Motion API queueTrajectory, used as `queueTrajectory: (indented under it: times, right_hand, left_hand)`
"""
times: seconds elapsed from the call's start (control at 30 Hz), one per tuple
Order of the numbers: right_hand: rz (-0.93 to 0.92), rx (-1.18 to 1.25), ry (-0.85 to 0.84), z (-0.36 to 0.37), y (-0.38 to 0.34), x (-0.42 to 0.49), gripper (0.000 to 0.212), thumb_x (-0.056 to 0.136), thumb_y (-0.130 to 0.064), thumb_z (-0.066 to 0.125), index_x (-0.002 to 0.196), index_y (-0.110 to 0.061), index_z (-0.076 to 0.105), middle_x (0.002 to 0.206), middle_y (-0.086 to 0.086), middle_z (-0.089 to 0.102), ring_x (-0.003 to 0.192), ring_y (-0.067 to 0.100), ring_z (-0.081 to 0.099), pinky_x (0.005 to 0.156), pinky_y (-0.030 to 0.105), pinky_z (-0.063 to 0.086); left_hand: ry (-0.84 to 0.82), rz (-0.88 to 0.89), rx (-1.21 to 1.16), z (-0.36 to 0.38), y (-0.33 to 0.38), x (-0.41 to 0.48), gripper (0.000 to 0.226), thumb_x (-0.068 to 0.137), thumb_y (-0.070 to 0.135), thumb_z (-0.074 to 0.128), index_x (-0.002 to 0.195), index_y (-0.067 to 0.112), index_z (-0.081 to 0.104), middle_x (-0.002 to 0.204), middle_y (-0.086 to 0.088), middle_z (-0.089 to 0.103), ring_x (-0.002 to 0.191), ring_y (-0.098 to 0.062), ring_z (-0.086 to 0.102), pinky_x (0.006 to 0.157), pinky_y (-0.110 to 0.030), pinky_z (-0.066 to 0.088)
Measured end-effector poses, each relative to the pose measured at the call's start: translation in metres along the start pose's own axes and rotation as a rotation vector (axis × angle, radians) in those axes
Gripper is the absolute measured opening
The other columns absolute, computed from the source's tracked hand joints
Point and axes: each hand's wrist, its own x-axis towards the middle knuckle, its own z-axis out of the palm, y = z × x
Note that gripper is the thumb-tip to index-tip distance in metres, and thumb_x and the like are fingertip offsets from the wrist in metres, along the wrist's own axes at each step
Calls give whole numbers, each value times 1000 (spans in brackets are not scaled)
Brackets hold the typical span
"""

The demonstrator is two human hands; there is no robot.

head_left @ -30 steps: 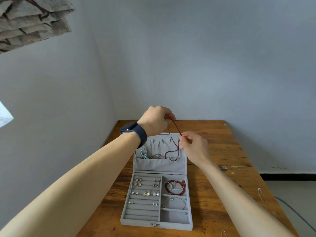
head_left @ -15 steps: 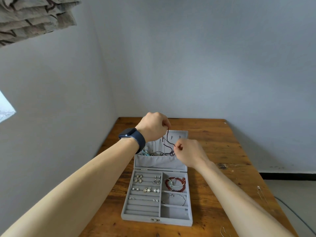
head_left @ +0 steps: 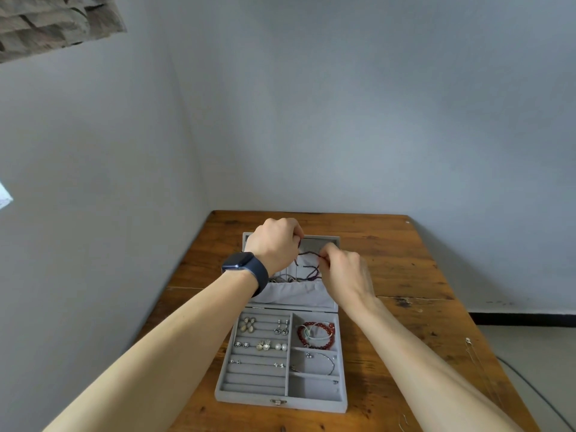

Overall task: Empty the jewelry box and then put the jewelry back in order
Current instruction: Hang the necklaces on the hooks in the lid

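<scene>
Both hands are up at the open lid of the jewelry box, sharing one dark beaded necklace. The left hand, the one with the dark watch, has its fingers curled tight on one end. The right hand pinches the strand with narrow fingers just beside them. The rest loops down below the fingers into the lid's grey pocket. Well below the fingers, back past the wrists, the tray holds earrings, a red bracelet and a thin silver bangle. It all sits on a wooden bench.
</scene>
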Motion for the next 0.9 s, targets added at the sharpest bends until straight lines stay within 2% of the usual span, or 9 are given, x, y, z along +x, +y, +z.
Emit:
queueTrajectory:
  times: [0.1,0.2,0.33,0.43,0.57,0.63,0.77,0.9]
  right_hand:
    - [-41,-108,-44,5,-2,-6,9,98,-14,54,100,-19,61,87,4,71,69,28,57,58,30,37]
    - [-36,-129,-133,7,-5,-7,14,98,-20,52,101,-22,66,88,5,70,79,31,64,62,31,38]
    - [28,25,-103,6,0,-1,21,94,-36,56,109,-25,65,100,0,71,91,29,67,66,31,43]
    - [53,230,-74,6,0,4,25,93,-47,59,112,-33,67,102,-10,71,90,18,65,66,28,46]
    - [139,423,-77,7,-5,10,15,93,-44,61,96,-35,73,76,-23,65,75,7,60,56,18,39]
    - [163,448,-61,8,-6,11,14,94,-40,62,93,-32,73,77,-20,65,77,8,62,58,19,41]
    - [123,321,47,8,-5,11,14,94,-37,60,95,-27,71,97,-8,67,85,16,62,65,29,42]
    - [142,237,69,8,-10,15,18,95,-39,58,92,-27,71,95,-6,69,83,19,61,64,28,39]
  left_hand:
    - [-1,9,13,5,-2,0,21,96,23,52,104,30,71,103,4,71,91,-20,64,67,-29,48]
    - [-9,23,7,9,-2,0,21,95,24,53,100,35,71,105,8,70,95,-19,65,75,-33,55]
    - [-32,37,-25,14,-3,0,22,94,23,56,97,36,73,101,9,72,93,-18,66,78,-38,59]
    - [-42,37,-53,18,-6,3,21,94,23,58,96,36,74,97,10,73,91,-16,66,78,-38,60]
    - [-58,35,-90,22,-8,5,19,96,25,60,101,36,74,101,8,73,96,-16,66,83,-39,59]
    - [-42,42,-92,23,-11,5,18,96,27,60,104,35,73,102,7,73,97,-16,66,83,-38,59]
    - [27,110,68,27,-15,4,19,97,30,57,110,32,70,105,5,71,98,-20,64,75,-35,56]
    - [110,168,166,31,-15,6,18,97,29,55,106,28,69,101,4,69,100,-20,58,66,-30,46]
